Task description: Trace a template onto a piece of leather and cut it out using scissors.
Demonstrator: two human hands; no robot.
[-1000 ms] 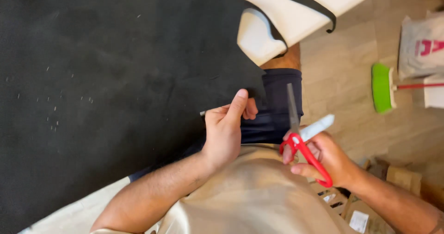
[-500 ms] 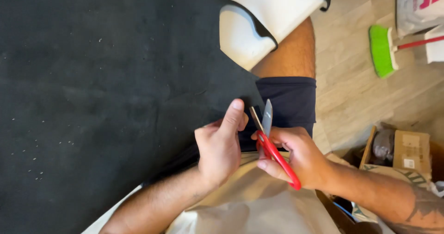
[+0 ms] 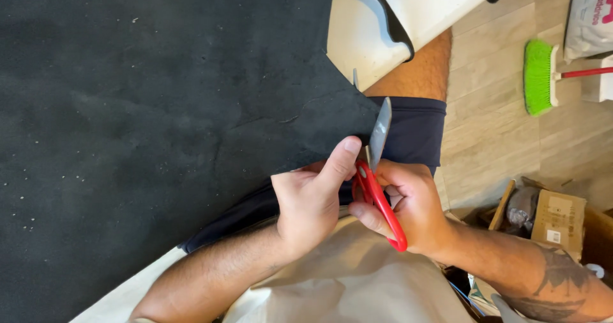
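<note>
A large sheet of black felt-like fabric (image 3: 147, 106) covers most of the view and drapes over my lap. My left hand (image 3: 313, 198) pinches its near edge, thumb on top. My right hand (image 3: 412, 205) grips red-handled scissors (image 3: 377, 169), whose grey blades point upward along the fabric's right edge, right beside my left thumb. One blade lies over the fabric edge; the other is hidden behind it. My bare knee and dark shorts (image 3: 415, 131) show to the right of the fabric.
A white object with black trim (image 3: 396, 23) sits at the top. A green broom head with a red handle (image 3: 543, 77) lies on the wooden floor at right. Cardboard boxes (image 3: 559, 217) stand at lower right.
My right hand has brought the scissors leftward from out at my side to the fabric's edge, next to my left thumb. The view has shifted closer.
</note>
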